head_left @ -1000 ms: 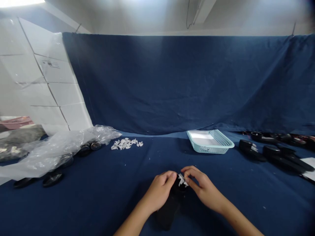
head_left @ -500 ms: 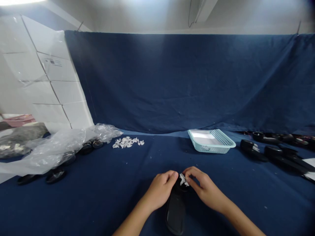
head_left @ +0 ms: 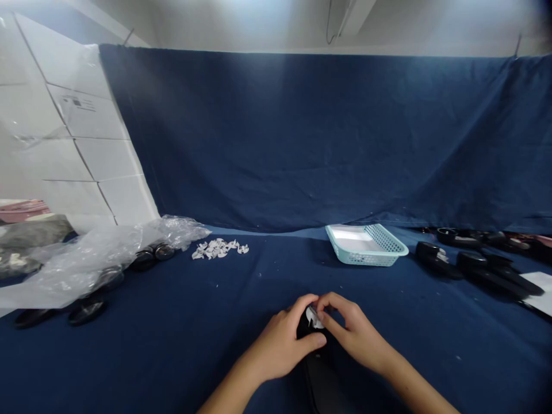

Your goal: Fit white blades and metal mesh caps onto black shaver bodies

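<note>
Since the earlier frame, the hands have been drawn closer together, and the left thumb has been brought over the black part (head_left: 321, 368). This long black part is lying on the blue cloth (head_left: 215, 339), near the front edge, and is grasped at its far end by the left hand (head_left: 282, 344). A small white piece (head_left: 312, 317) is pinched on that end by the fingers of the right hand (head_left: 354, 333).

Farther back, a light blue basket (head_left: 366, 245) is seen; only a white bottom is visible inside it. A clear plastic bag (head_left: 90, 259) at the left is partly covering some black round parts (head_left: 153, 256). A heap of white pieces (head_left: 219, 248) is lying just beside the bag.
</note>
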Demonstrator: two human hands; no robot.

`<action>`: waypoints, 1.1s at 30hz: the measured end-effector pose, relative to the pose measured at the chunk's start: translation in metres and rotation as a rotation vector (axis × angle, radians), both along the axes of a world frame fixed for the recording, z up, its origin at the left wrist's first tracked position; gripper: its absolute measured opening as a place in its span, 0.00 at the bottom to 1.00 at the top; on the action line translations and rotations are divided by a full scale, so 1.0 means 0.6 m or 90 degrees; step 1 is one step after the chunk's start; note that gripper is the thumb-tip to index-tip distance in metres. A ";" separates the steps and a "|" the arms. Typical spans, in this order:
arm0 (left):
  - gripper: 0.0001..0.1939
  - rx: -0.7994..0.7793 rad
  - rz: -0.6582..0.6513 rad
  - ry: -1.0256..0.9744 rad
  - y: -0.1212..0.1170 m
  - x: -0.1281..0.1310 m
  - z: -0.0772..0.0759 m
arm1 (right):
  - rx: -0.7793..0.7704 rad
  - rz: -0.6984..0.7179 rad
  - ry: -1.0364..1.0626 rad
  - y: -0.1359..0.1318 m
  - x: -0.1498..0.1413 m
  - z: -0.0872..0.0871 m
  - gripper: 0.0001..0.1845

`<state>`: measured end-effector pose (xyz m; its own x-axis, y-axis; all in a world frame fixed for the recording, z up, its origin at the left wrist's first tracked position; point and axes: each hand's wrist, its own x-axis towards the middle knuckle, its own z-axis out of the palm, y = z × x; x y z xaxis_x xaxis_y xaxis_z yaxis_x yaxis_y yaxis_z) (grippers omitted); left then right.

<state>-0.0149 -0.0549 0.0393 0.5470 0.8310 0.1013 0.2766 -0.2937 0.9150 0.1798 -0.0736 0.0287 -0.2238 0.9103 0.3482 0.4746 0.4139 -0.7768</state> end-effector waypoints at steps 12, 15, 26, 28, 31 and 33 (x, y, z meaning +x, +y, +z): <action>0.14 0.078 0.000 0.134 0.003 -0.001 0.007 | -0.047 -0.043 0.067 0.006 -0.011 -0.019 0.08; 0.14 0.095 -0.007 0.169 0.004 -0.002 0.012 | -0.053 -0.045 0.075 0.004 -0.013 -0.021 0.11; 0.17 0.110 -0.007 0.244 0.014 -0.007 0.012 | -0.100 0.094 0.097 -0.003 0.018 -0.010 0.09; 0.17 0.103 -0.005 0.242 0.015 -0.008 0.014 | -0.112 0.108 0.108 -0.003 0.020 -0.009 0.09; 0.18 0.091 0.001 0.242 0.016 -0.010 0.015 | -0.132 0.135 0.115 -0.001 0.022 -0.008 0.11; 0.18 0.080 0.002 0.238 0.018 -0.011 0.014 | -0.142 0.153 0.116 0.000 0.023 -0.007 0.13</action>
